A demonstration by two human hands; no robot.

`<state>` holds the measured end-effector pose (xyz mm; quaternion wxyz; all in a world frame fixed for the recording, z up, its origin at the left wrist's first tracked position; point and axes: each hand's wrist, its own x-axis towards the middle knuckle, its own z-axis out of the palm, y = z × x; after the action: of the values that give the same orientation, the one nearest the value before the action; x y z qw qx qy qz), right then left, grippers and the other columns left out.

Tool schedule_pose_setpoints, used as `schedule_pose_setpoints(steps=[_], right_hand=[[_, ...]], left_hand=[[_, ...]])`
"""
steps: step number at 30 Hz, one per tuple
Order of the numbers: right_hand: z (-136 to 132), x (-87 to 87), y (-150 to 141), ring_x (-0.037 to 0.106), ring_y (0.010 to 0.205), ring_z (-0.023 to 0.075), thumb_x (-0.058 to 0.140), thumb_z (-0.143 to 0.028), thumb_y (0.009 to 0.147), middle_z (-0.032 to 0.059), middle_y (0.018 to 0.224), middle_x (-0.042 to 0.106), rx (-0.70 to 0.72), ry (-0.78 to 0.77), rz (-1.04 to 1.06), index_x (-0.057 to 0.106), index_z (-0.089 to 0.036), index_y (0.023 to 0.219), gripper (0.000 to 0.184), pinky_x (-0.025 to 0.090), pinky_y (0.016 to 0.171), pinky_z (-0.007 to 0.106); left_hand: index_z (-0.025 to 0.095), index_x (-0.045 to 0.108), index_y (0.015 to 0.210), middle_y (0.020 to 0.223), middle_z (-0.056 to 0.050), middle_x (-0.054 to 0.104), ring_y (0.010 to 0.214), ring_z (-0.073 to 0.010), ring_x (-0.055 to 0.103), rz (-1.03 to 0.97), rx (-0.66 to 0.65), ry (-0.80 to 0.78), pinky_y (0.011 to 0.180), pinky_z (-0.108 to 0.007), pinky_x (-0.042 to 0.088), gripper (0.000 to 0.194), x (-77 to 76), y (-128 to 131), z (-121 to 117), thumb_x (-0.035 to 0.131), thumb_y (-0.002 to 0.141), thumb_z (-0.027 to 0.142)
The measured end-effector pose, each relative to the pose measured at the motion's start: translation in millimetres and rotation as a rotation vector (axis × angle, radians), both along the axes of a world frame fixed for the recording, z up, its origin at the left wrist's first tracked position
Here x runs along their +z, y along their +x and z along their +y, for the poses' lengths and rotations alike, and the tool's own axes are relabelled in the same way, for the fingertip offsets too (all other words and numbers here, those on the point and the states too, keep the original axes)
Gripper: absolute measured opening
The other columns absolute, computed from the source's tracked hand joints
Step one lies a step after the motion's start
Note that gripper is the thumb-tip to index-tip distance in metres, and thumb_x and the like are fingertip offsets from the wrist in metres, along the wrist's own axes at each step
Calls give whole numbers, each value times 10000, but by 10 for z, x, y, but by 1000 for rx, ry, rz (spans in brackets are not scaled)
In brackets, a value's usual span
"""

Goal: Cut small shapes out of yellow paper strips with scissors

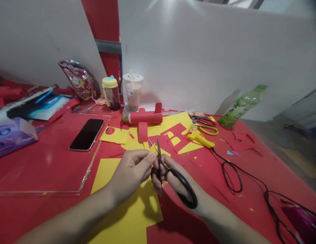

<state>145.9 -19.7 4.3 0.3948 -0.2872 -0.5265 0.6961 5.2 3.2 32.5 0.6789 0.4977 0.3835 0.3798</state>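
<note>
My left hand [134, 166] pinches a small piece of yellow paper [153, 149] between thumb and finger. My right hand [173, 176] is closed round black-handled scissors [186, 185], whose blades point up and stand slightly apart beside the yellow piece. Whether the blades touch the paper I cannot tell. Below my hands lies a large yellow sheet [127, 206]. Just beyond them a red paper-covered bottle [147, 118] with a green cap lies on its side, red paper strips sticking out from it. Yellow paper cutouts [175, 141] are scattered around it.
A phone [87, 135] lies on the left. At the back stand a yellow-lidded bottle [111, 92], a bubble tea cup [133, 93] and a snack bag [77, 80]. A yellow glue gun [200, 138] with its black cord [245, 171] and a leaning green bottle [240, 105] are on the right.
</note>
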Motion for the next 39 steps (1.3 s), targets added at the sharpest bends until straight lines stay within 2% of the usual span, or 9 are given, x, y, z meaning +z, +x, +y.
schedule_pose_setpoints(steps=[8,17,29,39], right_hand=[[-15,-35,-25,401,557,102,471,-519,759,-24,627,428,-5,-16,63,384,-190,813,345,363,540,256],[-17,-8,-27,389,530,93,478,-537,745,-37,610,407,0,-1,78,374,-189,821,370,345,504,238],[-4,38,-2,370,509,81,465,-538,753,-50,607,373,26,17,52,333,-200,791,365,337,499,240],[-6,49,14,374,495,70,484,-545,738,-51,619,377,60,-36,71,321,-204,771,379,306,473,226]], left_hand=[[139,497,560,348,90,299,304,-23,260,-26,0,-6,331,-157,207,302,0,-1,-24,467,778,346],[128,491,565,353,96,284,329,-15,195,-45,-12,-11,346,-157,159,295,8,-27,-20,472,781,328],[139,461,540,377,88,288,347,-24,226,78,-5,47,357,-176,159,294,71,-50,19,496,748,344],[149,444,529,378,88,281,346,-27,223,136,-65,87,346,-172,144,299,70,-102,64,481,749,348]])
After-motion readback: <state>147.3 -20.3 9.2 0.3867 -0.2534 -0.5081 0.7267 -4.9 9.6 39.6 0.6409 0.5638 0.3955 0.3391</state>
